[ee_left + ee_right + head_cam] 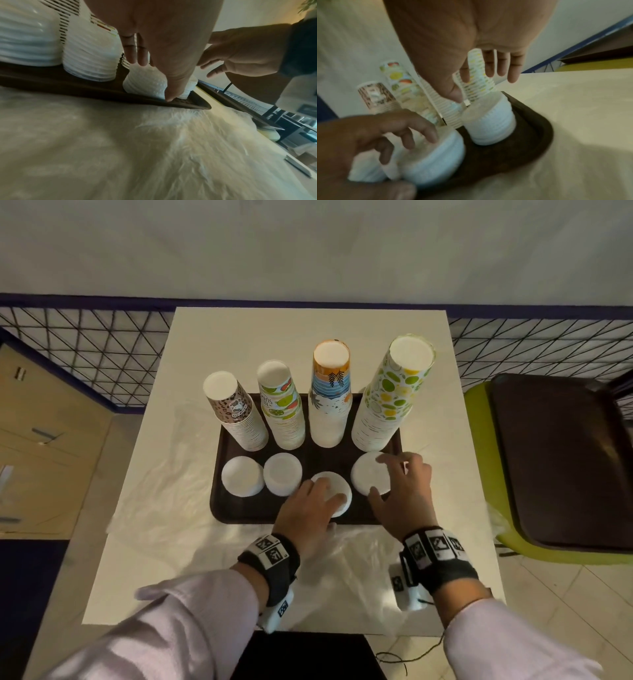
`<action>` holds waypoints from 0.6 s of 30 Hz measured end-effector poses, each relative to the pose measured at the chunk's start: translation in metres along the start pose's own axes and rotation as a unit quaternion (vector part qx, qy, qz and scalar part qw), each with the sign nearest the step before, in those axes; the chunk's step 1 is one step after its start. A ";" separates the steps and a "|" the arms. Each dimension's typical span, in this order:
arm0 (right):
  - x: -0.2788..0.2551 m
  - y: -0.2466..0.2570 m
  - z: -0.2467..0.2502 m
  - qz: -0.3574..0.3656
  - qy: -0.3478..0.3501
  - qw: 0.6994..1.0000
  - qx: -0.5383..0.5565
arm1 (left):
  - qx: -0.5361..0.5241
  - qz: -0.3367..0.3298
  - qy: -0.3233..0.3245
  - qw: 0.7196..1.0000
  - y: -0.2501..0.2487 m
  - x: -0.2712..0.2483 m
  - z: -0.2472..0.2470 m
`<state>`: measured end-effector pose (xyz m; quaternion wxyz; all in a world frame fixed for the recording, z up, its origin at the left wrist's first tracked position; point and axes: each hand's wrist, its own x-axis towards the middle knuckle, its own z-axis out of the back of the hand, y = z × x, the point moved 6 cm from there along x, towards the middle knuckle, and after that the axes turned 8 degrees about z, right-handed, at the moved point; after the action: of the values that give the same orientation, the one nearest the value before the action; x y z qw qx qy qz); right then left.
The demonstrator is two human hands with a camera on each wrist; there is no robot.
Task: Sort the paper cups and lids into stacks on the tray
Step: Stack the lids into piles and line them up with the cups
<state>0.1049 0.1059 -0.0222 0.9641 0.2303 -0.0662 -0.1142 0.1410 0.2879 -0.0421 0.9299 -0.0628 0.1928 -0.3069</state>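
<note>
Four lid stacks line the tray toward 6 o'clock, four cup stacks toward 12; left hand grips the third lid stack, right hand hovers loose-fingered over the fourth.

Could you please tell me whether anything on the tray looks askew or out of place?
Nothing stands out: four upside-down paper cup stacks and four white lid stacks sit in rows on the dark brown tray.
</note>
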 end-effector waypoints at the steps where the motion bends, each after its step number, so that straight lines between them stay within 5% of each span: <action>1: 0.005 -0.004 -0.006 0.014 0.040 0.999 -0.020 | -0.001 0.004 0.000 1.000 -0.001 0.002 -0.001; 7: 0.017 -0.020 -0.039 0.046 0.159 0.985 -0.043 | -0.001 0.026 -0.013 1.000 -0.003 0.012 -0.004; 18: 0.011 -0.028 -0.039 0.037 0.133 0.989 -0.048 | -0.018 0.067 -0.033 0.997 -0.004 0.033 -0.004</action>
<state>0.1173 0.0953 -0.0688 0.9778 0.1944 0.0599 -0.0501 0.1616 0.2655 -0.0551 0.9530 -0.0766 0.1715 -0.2378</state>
